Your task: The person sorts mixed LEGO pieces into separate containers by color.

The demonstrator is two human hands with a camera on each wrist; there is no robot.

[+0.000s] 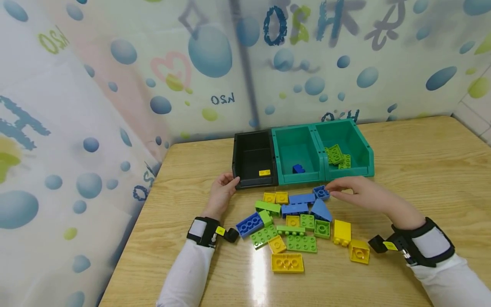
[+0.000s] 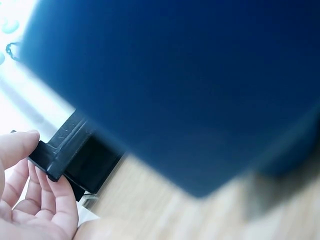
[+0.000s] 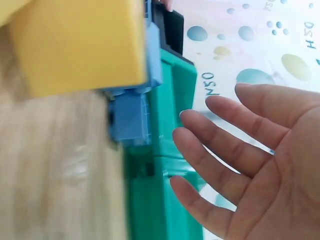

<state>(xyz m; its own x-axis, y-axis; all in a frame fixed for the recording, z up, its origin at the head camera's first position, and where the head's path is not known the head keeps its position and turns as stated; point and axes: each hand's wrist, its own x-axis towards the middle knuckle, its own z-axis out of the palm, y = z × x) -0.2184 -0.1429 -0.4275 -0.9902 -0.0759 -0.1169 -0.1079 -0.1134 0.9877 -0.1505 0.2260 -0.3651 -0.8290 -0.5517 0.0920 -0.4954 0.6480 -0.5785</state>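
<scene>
My left hand [image 1: 221, 194] grips the front left corner of a black bin [image 1: 253, 149], thumb on top and fingers below in the left wrist view. One yellow brick [image 1: 264, 172] lies in that bin. Fingers spread and holding nothing, my right hand [image 3: 270, 150] hovers by the green bins; in the head view its fingertips come right up to a small blue brick [image 1: 321, 192]. Around that brick lie a blue sloped brick [image 1: 321, 210] and two long blue bricks, the farther one [image 1: 301, 199] close to the middle bin.
A teal middle bin [image 1: 299, 147] holds a dark blue brick [image 1: 298, 169]; the right teal bin [image 1: 362, 147] holds several lime bricks [image 1: 335, 154]. Loose green, yellow and blue bricks spread across the wooden table [image 1: 172, 256], including a yellow one [image 1: 287, 263] nearest me. A printed curtain stands behind.
</scene>
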